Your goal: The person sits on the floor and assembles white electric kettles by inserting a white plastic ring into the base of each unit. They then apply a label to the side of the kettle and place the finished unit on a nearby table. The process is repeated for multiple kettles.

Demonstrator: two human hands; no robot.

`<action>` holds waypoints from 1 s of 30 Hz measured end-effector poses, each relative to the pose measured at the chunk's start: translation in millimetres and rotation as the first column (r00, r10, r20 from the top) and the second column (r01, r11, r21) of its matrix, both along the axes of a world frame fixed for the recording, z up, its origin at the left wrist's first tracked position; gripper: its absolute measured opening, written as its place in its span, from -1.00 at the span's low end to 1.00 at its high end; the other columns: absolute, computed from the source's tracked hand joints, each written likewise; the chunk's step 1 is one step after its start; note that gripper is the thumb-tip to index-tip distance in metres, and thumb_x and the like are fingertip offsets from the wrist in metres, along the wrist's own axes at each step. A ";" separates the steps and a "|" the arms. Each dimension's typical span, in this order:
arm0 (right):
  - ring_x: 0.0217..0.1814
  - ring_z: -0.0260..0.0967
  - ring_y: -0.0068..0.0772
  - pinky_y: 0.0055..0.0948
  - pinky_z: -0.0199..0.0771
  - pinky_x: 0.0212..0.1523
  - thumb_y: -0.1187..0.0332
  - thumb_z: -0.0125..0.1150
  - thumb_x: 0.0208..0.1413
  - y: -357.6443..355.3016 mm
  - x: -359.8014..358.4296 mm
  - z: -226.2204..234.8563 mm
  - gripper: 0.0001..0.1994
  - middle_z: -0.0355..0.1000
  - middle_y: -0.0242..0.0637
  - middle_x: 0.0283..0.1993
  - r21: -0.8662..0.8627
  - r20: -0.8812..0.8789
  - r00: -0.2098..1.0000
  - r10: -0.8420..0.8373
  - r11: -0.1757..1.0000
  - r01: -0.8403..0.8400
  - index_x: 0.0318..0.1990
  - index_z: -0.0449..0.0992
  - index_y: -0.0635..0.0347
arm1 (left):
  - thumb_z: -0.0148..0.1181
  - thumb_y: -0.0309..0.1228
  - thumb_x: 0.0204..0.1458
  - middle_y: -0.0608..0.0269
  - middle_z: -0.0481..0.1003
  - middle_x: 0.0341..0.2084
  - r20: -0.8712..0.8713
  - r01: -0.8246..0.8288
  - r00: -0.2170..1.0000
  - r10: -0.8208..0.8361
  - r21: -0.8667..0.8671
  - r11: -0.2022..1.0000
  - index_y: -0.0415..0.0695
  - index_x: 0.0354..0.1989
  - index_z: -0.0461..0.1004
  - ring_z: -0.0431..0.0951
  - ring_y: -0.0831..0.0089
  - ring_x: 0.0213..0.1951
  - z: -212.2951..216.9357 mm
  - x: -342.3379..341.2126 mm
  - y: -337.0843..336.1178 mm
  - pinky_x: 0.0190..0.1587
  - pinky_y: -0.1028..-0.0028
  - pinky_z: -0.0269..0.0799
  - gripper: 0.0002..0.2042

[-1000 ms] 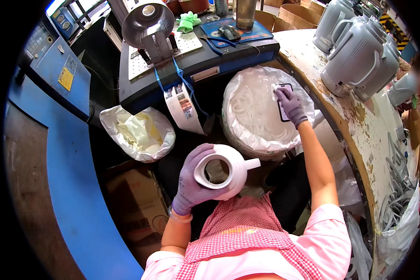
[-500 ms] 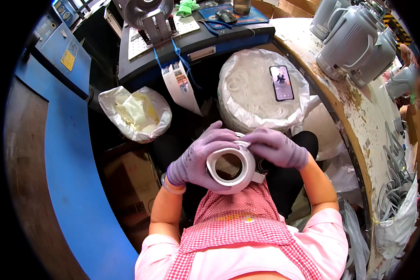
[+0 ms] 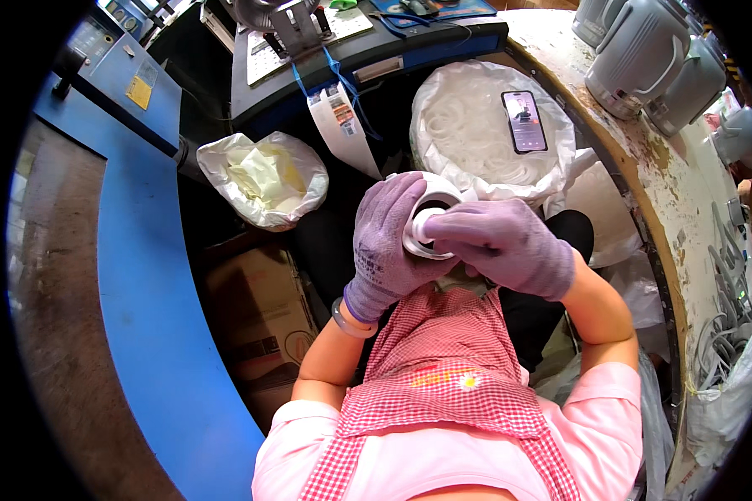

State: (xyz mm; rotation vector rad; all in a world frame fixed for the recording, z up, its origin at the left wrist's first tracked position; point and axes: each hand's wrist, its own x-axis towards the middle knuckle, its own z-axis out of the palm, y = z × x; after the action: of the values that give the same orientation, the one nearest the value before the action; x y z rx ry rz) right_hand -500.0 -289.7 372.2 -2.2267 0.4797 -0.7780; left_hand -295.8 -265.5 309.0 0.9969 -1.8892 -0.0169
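A white jug point(image 3: 430, 219) with a round open mouth sits in front of the person's chest, above a red-checked apron point(image 3: 443, 376), held between 2 gloved hands. The left hand point(image 3: 386, 242) wraps around the jug's left side and underside, fingers curled tight against its wall. The right hand point(image 3: 503, 244) lies over the jug from the right, fingers reaching across to the rim and pressing on a white ring point(image 3: 422, 238) at the mouth — whether the ring is seated or loose cannot be told. Both hands wear purple-grey knit gloves, and a band shows on the left wrist. Just beyond the jug stands a big bag point(image 3: 485, 134) lined with clear plastic and filled with white rings; a phone point(image 3: 524, 121) lies flat on top of it, screen lit. To the left, a smaller bag point(image 3: 263, 177) holds yellowish scraps. A strip of labels point(image 3: 342, 125) hangs from the dark machine bench point(image 3: 368, 50) above. At the right, on a worn bench point(image 3: 668, 192), stand grey jugs point(image 3: 643, 54) — at least 2. A blue panel point(image 3: 134, 250) curves along the left, with a cardboard box point(image 3: 259, 317) beside it.
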 end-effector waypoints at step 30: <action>-0.15 0.45 -0.60 -0.56 0.50 -0.15 0.43 0.37 0.11 -1.7 -5.6 -28.2 -0.69 0.51 -0.34 -0.13 0.385 0.137 0.969 -0.206 0.912 0.140 0.03 0.57 0.23 | 0.64 -0.11 -0.39 0.03 0.53 -0.01 0.007 0.017 1.000 -0.017 -0.032 0.999 -0.21 0.06 0.46 0.53 0.05 0.05 38.7 10.4 25.6 0.15 0.09 0.38 -0.22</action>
State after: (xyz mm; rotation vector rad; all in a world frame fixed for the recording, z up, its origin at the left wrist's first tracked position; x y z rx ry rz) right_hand -505.6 -291.4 344.0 -1.7628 0.6852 -0.8838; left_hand -285.4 -239.9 347.7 0.9601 -1.8988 0.0066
